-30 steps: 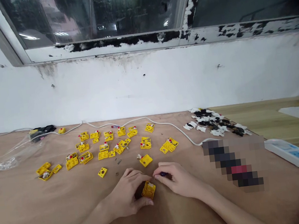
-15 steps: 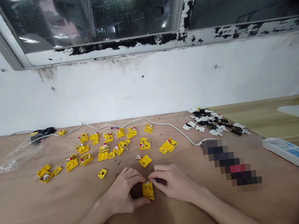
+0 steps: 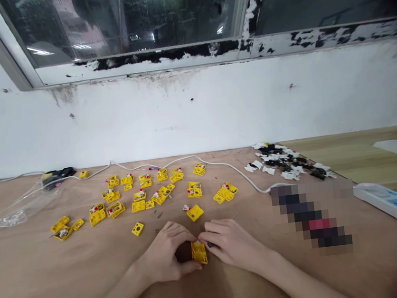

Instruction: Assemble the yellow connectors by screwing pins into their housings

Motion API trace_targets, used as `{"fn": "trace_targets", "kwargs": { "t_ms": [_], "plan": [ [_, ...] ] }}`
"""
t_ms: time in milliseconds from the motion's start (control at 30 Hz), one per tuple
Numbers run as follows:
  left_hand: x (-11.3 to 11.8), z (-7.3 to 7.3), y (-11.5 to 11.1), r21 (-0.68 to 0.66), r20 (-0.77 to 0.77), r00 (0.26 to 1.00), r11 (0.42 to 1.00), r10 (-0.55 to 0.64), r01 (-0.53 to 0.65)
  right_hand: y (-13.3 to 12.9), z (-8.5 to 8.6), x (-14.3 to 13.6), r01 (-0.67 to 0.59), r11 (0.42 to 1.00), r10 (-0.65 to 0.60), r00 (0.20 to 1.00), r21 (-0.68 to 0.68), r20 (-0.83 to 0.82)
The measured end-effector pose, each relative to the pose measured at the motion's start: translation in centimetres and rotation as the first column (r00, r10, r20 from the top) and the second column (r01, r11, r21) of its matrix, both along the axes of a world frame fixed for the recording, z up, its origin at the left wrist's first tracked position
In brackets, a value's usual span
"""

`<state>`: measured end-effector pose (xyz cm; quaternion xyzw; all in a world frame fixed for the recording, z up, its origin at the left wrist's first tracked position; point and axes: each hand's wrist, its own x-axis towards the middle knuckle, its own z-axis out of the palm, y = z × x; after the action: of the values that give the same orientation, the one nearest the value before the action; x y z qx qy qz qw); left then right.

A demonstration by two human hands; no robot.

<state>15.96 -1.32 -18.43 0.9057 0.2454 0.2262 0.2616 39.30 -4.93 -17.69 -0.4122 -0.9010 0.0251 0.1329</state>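
Note:
My left hand (image 3: 167, 253) grips a small open yellow plastic case (image 3: 199, 253), thumb at its near end and fingertips at its far end. Molded compartments show inside the case, and a small whitish part sits at its far end. My right hand (image 3: 229, 243) is closed, its fingertips against the case's far right corner. Tucked in that hand is a slim screwdriver (image 3: 210, 245); its dark handle end pokes out near the case, and a thin metal shaft sticks out beyond the knuckles. What the right fingertips pinch is too small to make out.
Several opened yellow cases (image 3: 115, 208) with red and white parts lie across the table. A loose yellow cover (image 3: 195, 212) is just beyond my hands. Black and white pieces (image 3: 289, 162), a power strip (image 3: 393, 205), a white cable (image 3: 237, 171) and a plastic bag (image 3: 22, 207) surround them.
The right hand has turned slightly, and the screwdriver's thin shaft now shows behind it. The left hand keeps its hold on the yellow case. The whole view has shifted a little.

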Motion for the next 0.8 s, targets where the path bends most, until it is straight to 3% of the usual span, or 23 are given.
{"fn": "trace_targets", "kwargs": {
  "t_ms": [267,633,800],
  "plan": [
    [-0.1,-0.3,0.0,0.008,0.028,1.000,1.000,-0.009,0.008,-0.2,0.4,-0.2,0.000,1.000,-0.001,0.995,0.010,0.104],
    [0.1,0.0,0.1,0.031,-0.013,1.000,0.999,-0.022,0.023,0.0,0.4,-0.6,0.038,0.997,-0.039,0.999,-0.072,-0.012],
    [0.2,-0.2,0.1,0.045,-0.002,1.000,0.999,-0.021,0.021,-0.2,1.2,-0.4,0.066,0.981,-0.087,0.990,-0.182,-0.110]
  ]
}}
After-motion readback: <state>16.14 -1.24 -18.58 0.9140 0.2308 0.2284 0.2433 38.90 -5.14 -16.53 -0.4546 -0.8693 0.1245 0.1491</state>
